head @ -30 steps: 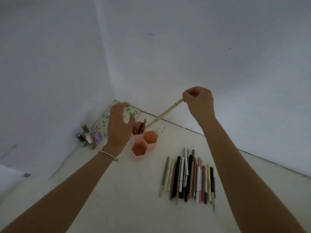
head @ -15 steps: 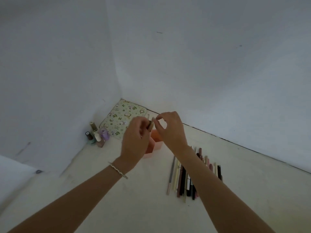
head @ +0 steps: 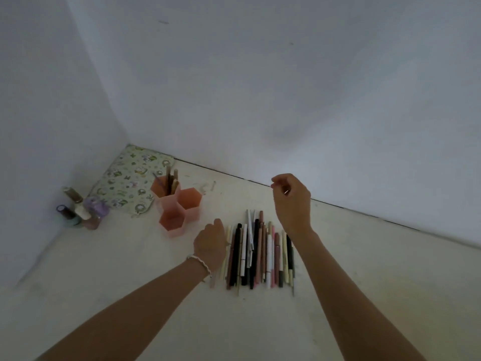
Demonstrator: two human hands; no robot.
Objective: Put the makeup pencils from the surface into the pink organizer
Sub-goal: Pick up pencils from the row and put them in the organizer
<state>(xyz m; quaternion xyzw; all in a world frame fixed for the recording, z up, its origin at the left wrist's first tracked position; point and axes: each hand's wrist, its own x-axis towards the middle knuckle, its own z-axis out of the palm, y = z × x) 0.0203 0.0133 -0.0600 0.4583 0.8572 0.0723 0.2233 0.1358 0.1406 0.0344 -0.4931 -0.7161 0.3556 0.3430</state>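
The pink organizer (head: pixel 182 212) has three hexagonal cells and stands left of centre. Several makeup pencils (head: pixel 170 179) stand upright in its far left cell; the other two cells look empty. A row of many pencils (head: pixel 257 254) lies side by side on the pale surface. My left hand (head: pixel 211 241) is down at the left edge of that row, its fingers curled over the outermost pale pencil and hidden by the back of the hand. My right hand (head: pixel 292 201) hovers above the far right part of the row, loosely curled, with nothing in it.
A floral pouch (head: pixel 130 183) lies in the corner behind the organizer. Several nail polish bottles (head: pixel 80 212) stand to its left against the wall. Walls close the surface at the back and on the left.
Both hands left the organizer after the pale pencil went into its far left cell. The left hand dropped to the row's left edge; the right hand drew back over the row.
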